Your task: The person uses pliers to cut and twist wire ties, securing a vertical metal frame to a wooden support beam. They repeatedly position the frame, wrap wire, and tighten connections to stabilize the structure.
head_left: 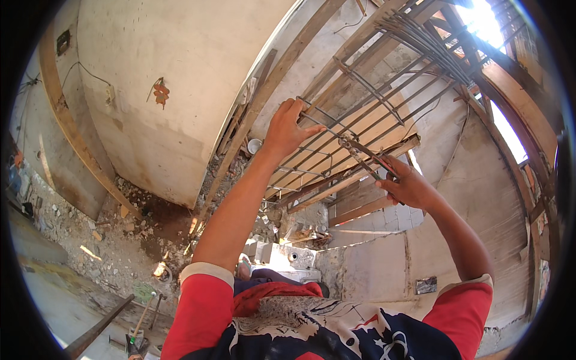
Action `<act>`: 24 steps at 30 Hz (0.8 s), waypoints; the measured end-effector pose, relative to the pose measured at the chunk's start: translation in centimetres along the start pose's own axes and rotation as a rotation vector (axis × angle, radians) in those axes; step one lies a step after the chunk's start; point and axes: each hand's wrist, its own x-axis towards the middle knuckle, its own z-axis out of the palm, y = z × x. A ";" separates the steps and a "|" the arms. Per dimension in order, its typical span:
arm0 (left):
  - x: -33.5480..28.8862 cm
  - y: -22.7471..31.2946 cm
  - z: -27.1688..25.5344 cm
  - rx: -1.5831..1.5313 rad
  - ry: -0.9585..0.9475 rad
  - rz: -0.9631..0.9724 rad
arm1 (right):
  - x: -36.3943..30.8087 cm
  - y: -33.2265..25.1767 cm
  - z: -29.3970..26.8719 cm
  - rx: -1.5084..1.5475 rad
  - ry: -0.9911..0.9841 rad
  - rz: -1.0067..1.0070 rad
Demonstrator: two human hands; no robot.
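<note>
A cage of thin steel reinforcing bars [329,157] stretches in front of me, rising toward the upper right. At its near left end, my left hand [284,131] has its fingers curled over a bar, the thumb stretched out along it. My right hand [410,183] is closed around the handles of a pair of pincers [367,157]. The jaws of the pincers meet the cage where bars cross, to the right of my left thumb. Whether wire sits in the jaws is too small to tell.
Wooden beams [273,90] run beside and beneath the cage. More bars [426,45] lie bunched at the upper right. Rubble [78,240] covers the ground far below at left. A pale wall panel [180,72] stands at left, and a white bucket [254,146] sits below my left forearm.
</note>
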 end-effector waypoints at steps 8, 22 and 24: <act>0.1 0.1 -0.4 0.019 -0.043 -0.026 | 0.2 -0.2 -0.4 -0.999 0.445 -0.418; -0.2 -0.4 0.7 -0.036 0.037 -0.011 | -2.2 -0.6 7.6 -0.674 0.382 -0.498; -0.1 0.0 0.3 -0.012 -0.041 -0.054 | -1.5 0.8 5.7 -0.394 0.449 -0.423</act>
